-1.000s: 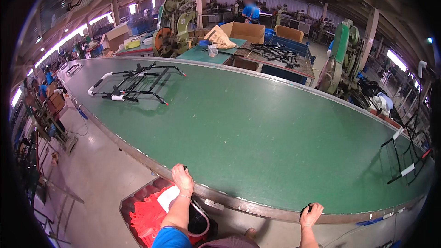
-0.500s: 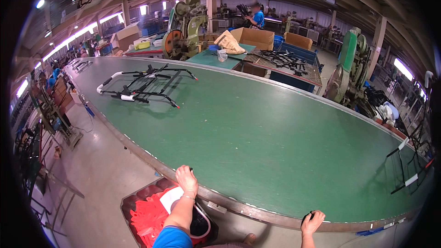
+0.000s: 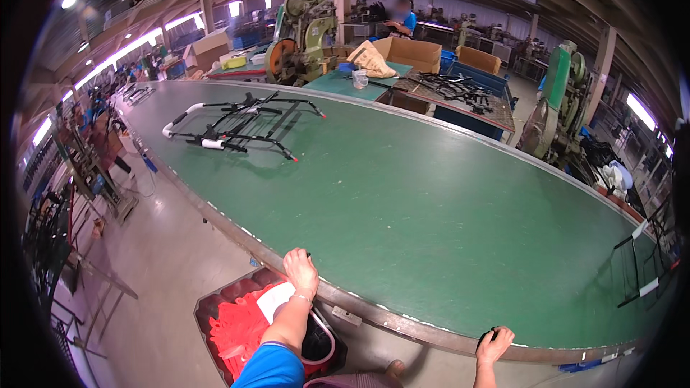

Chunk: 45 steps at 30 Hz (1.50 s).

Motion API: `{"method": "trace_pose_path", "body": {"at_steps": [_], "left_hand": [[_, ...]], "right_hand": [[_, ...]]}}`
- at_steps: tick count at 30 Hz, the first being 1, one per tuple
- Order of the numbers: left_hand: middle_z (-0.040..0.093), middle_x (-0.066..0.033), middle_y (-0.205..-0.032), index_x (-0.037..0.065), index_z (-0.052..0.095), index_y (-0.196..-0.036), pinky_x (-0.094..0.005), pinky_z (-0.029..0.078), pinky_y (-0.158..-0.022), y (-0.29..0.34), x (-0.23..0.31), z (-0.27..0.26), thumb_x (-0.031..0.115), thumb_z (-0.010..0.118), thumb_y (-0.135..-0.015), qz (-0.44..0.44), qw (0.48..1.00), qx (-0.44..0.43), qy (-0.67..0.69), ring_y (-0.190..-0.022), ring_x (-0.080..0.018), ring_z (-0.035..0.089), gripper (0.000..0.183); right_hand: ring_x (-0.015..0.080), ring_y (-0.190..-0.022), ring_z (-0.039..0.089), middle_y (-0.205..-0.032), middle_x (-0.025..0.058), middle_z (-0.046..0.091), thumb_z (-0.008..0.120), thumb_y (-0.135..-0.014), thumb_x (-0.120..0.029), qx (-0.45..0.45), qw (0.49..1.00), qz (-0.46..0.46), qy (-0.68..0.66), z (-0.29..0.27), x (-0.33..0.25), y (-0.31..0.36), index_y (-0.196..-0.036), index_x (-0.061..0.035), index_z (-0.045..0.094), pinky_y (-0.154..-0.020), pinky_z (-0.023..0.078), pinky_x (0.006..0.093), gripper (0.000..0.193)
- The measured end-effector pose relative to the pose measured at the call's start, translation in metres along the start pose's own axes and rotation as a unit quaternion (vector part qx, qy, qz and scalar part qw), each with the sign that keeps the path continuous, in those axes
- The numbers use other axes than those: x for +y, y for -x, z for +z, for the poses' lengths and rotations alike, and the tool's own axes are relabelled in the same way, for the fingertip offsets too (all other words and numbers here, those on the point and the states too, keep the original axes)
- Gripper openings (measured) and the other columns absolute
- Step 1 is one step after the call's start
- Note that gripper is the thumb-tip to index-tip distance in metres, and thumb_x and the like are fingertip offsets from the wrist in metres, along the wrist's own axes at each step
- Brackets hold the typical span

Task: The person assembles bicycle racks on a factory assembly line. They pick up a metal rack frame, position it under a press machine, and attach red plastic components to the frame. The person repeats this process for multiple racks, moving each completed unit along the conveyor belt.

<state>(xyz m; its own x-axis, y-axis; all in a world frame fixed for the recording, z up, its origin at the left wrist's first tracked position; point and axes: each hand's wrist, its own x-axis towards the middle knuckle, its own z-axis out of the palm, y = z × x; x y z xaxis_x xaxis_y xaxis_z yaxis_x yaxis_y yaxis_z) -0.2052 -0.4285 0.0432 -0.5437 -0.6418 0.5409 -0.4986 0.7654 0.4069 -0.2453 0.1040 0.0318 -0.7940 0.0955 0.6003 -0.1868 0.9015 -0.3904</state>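
Observation:
My left hand (image 3: 300, 271) rests at the near edge of a long green-topped table (image 3: 402, 223), its fingers curled. A small dark bit shows beside its fingertips. Farther right along the same edge is my right hand (image 3: 494, 345), closed, with something small and black showing at its fingers; I cannot make out what it is. On the table's far left lies a black tubular metal frame (image 3: 244, 126) with white wrapping and red-tipped ends. Another black frame (image 3: 635, 266) with white pieces stands at the far right, partly cut by the dark rim. Neither hand touches a frame.
Below my left arm sits a dark crate (image 3: 208, 316) holding red pieces (image 3: 237, 330). Across the table are a green press machine (image 3: 550, 100), a bench piled with black parts (image 3: 449, 90) and cardboard boxes (image 3: 410, 55). A person in blue (image 3: 405, 20) stands behind.
The view has shifted slightly, so the table and frames appear a little farther right. Both hands remain curled at the table's edge, and the frames keep their places on the table.

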Motion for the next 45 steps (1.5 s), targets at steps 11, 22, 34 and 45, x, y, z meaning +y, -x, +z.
{"method": "trace_pose_path", "body": {"at_steps": [11,22,34,45], "left_hand": [[0.057,-0.0143,-0.108,0.002,0.056,-0.097,-0.0447,0.035,-0.099,-0.008,-0.008,-0.006,0.011,0.062,-0.079,0.000,1.000,-0.001,-0.018,-0.108,-0.0320,0.049,0.020],[0.056,-0.0135,-0.108,0.004,0.057,-0.099,-0.0437,0.036,-0.097,-0.016,-0.017,-0.012,0.010,0.062,-0.080,-0.015,1.000,-0.001,-0.007,-0.108,-0.0319,0.049,0.020],[0.057,-0.0129,-0.110,0.004,0.057,-0.102,-0.0431,0.034,-0.101,-0.022,-0.028,-0.017,0.013,0.059,-0.082,-0.021,0.999,-0.037,-0.022,-0.109,-0.0298,0.049,0.022],[0.058,-0.0121,-0.105,0.005,0.056,-0.097,-0.0435,0.034,-0.100,-0.030,-0.030,-0.013,0.011,0.058,-0.082,-0.012,1.000,-0.027,-0.006,-0.108,-0.0287,0.051,0.016]], "right_hand": [[0.0354,-0.091,0.047,-0.088,0.0160,0.051,0.053,-0.072,-0.003,-0.022,1.000,-0.007,-0.005,0.001,-0.003,0.004,-0.080,-0.0008,0.049,-0.082,0.038,0.0457,0.010],[0.0361,-0.091,0.047,-0.090,0.0174,0.053,0.051,-0.073,-0.003,-0.028,1.000,0.006,0.007,0.002,-0.013,0.008,-0.083,0.0007,0.051,-0.082,0.038,0.0467,0.010],[0.0422,-0.057,0.051,-0.064,0.0219,0.057,0.058,-0.069,-0.011,0.063,0.990,-0.120,0.036,-0.009,-0.038,-0.007,-0.067,0.0011,0.060,-0.054,0.040,0.0493,0.013],[0.0407,-0.054,0.045,-0.057,0.0222,0.048,0.057,-0.075,-0.009,0.065,0.988,-0.141,0.018,0.014,-0.007,-0.001,-0.056,-0.0009,0.048,-0.054,0.037,0.0510,0.023]]}}
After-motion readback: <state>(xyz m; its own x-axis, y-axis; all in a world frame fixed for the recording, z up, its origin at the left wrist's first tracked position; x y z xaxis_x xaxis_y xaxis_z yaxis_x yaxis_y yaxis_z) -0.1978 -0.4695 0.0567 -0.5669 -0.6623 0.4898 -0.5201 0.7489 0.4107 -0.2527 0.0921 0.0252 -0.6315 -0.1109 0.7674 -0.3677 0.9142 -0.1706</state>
